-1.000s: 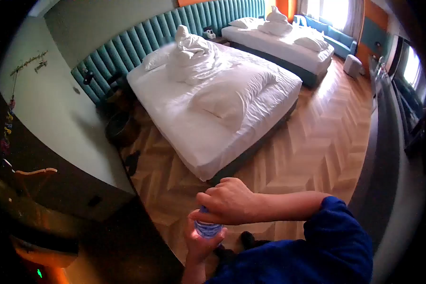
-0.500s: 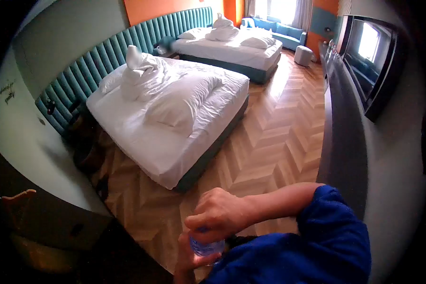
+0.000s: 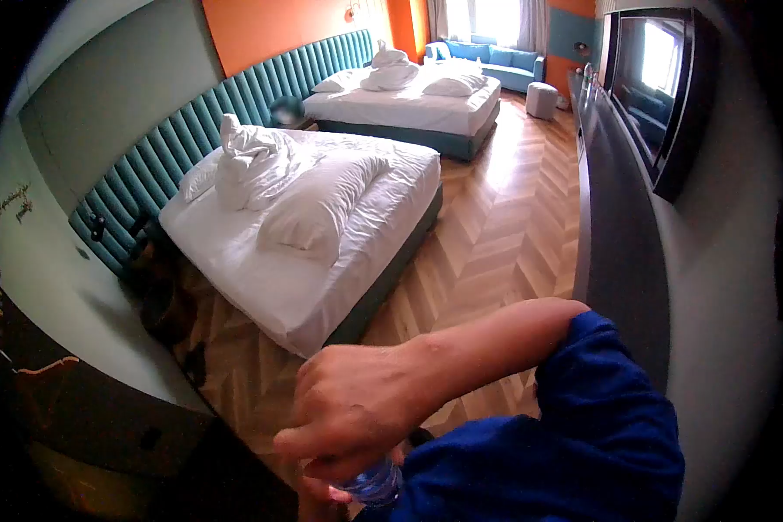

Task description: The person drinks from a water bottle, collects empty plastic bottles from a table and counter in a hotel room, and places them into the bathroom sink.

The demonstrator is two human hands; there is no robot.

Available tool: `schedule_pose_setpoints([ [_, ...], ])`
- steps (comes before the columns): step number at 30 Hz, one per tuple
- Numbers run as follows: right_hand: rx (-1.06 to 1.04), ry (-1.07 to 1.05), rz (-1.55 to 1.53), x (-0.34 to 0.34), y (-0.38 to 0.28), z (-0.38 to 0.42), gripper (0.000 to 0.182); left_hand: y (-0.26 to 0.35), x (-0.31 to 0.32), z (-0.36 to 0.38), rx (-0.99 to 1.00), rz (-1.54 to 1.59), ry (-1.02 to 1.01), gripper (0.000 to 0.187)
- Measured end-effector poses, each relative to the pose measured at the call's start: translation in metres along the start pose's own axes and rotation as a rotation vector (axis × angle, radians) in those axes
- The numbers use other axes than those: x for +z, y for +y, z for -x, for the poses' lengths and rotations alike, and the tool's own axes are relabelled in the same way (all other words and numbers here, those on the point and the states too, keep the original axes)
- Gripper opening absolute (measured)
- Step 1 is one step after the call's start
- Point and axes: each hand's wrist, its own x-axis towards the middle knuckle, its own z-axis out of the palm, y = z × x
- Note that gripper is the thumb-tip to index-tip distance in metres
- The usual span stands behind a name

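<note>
Low in the head view is a clear, bluish plastic bottle (image 3: pixel 376 484), close against the blue shirt. My right hand (image 3: pixel 352 402) covers its top from above, with the back of the hand towards me and the fingers curled closed. Whether a cap sits under those fingers is hidden. Beneath it, my left hand (image 3: pixel 320 498) is wrapped round the bottle's body; most of that hand is hidden behind the right one and the frame's lower edge.
A white-sheeted bed (image 3: pixel 296 287) with rumpled bedding stands ahead on the left, a second bed (image 3: pixel 409 106) beyond it. Along the right runs a long dark counter (image 3: pixel 613 261) below a wall television (image 3: pixel 657 96). A blue sofa (image 3: pixel 496 74) and a pouf (image 3: pixel 542 101) are at the far end.
Both hands and the bottle have shifted left and lower in the view. My right hand looks larger and has turned, now hiding more of the bottle and left hand.
</note>
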Motion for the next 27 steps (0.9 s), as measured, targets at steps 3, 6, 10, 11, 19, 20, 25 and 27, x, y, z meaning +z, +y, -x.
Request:
schedule_pose_setpoints([
  [3,0.074,-0.081,0.066,-0.020,-0.011,0.012,0.017,0.001,0.004,-0.006,-0.043,0.075,-0.075,0.082],
  [6,0.155,-0.206,0.125,-0.036,-0.029,0.023,0.021,-0.001,0.010,-0.014,-0.077,0.121,-0.141,0.083],
  [10,0.159,-0.184,0.126,-0.052,-0.050,0.035,0.017,-0.002,0.020,-0.023,-0.105,0.150,-0.194,0.084],
  [11,0.139,-0.176,0.104,-0.056,-0.055,0.038,0.018,-0.001,0.023,-0.025,-0.101,0.146,-0.200,0.084],
  [19,0.624,0.177,0.027,-0.085,-0.062,0.104,0.019,0.003,0.052,-0.045,0.177,0.057,-0.206,0.084],
  [20,0.779,0.278,0.079,-0.075,-0.053,0.128,0.019,0.006,0.055,-0.047,0.296,-0.045,-0.173,0.083],
  [25,1.496,0.323,0.590,0.029,-0.044,0.348,0.023,0.045,0.082,-0.063,0.658,-0.347,-0.068,0.074],
  [27,1.859,0.587,0.443,0.076,-0.079,0.406,0.024,0.054,0.089,-0.067,0.693,-0.359,-0.001,0.075],
])
